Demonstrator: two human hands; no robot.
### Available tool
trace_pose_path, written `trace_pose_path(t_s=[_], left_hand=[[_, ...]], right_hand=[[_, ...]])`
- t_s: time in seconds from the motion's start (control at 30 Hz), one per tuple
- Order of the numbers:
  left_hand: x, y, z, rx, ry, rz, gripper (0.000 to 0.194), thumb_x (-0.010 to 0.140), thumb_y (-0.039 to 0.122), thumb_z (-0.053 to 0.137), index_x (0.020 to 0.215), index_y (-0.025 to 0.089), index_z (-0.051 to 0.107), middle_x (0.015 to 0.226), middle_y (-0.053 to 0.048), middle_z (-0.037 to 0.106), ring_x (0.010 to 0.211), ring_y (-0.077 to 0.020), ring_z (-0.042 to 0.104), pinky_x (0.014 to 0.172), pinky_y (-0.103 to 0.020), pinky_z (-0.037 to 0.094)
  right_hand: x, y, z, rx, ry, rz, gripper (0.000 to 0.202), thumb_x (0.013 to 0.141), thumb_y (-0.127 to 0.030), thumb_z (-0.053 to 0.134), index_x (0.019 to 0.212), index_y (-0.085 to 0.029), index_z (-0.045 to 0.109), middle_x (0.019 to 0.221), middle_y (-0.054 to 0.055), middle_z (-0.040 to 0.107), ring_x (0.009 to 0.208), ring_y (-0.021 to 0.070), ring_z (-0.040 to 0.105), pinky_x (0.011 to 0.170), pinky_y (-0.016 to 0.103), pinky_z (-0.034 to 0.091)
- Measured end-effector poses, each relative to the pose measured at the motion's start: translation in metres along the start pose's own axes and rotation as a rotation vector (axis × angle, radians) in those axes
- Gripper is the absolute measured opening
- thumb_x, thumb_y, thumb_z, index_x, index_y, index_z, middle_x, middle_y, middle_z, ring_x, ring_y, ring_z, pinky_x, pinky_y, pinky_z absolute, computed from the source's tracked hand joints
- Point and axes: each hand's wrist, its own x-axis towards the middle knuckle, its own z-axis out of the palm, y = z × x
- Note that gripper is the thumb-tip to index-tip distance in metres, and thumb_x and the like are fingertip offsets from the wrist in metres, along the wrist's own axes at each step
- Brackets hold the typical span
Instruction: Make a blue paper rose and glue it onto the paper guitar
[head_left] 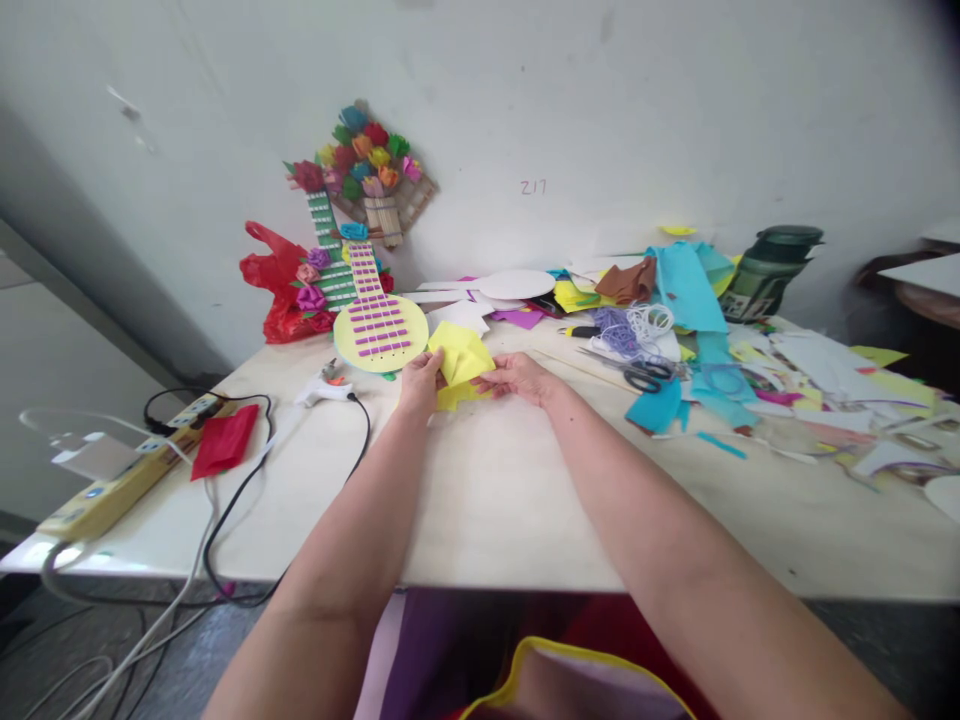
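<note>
folding yellow paper at frame centre; left hand and right hand both pinched shut on its edges. next: likely pressing the crease flat.

Your hands meet at the centre of the frame: your left hand and right hand at either side of a folded paper sheet on the bench. Just behind it, upper left, lies a paper guitar. A glue gun and power strip sit at left; scissors and paper scraps spread right.
</note>
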Motion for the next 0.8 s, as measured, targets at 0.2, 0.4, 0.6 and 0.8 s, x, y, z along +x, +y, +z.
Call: trace_pose_path(t_s=[0.2,0.4,0.6,0.8], left_hand=[[-0.0016,0.001,0.0025,0.006,-0.001,-0.002,0.032,0.059,0.037,0.072,0.061,0.016,0.049,0.044,0.006,0.046,0.04,-0.006,0.044,0.044,-0.02,0.038],[-0.0027,0.0001,0.0019,0.02,-0.051,-0.012,0.031,0.058,0.037,0.073,0.069,0.014,0.056,0.054,0.002,0.057,0.048,-0.0095,0.054,0.048,-0.022,0.044],[-0.0051,0.001,0.0004,0.044,-0.167,-0.104,0.036,0.06,0.035,0.074,0.083,0.01,0.062,0.07,-0.007,0.066,0.064,-0.0169,0.063,0.052,-0.025,0.05],[-0.0064,0.0041,-0.0008,0.114,-0.225,-0.199,0.033,0.064,0.032,0.073,0.086,0.01,0.064,0.071,-0.009,0.067,0.055,-0.0167,0.063,0.047,-0.024,0.05]], right_hand=[[0.002,0.0012,0.005,-0.029,0.069,0.006,0.009,0.074,-0.017,0.065,0.079,-0.01,0.063,0.075,0.009,0.071,0.06,0.0134,0.066,0.046,0.017,0.047],[0.002,-0.0011,0.0094,-0.063,0.133,0.023,0.011,0.075,-0.02,0.065,0.073,-0.011,0.06,0.065,0.007,0.07,0.053,0.0135,0.065,0.039,0.016,0.043],[0.0025,-0.0013,0.0091,-0.091,0.161,0.009,0.011,0.075,-0.021,0.065,0.073,-0.011,0.06,0.06,0.005,0.068,0.048,0.012,0.063,0.036,0.014,0.04],[0.0029,-0.0014,0.0084,-0.099,0.194,-0.005,0.021,0.069,-0.028,0.071,0.067,-0.012,0.057,0.059,0.006,0.068,0.046,0.0111,0.061,0.036,0.015,0.038]])
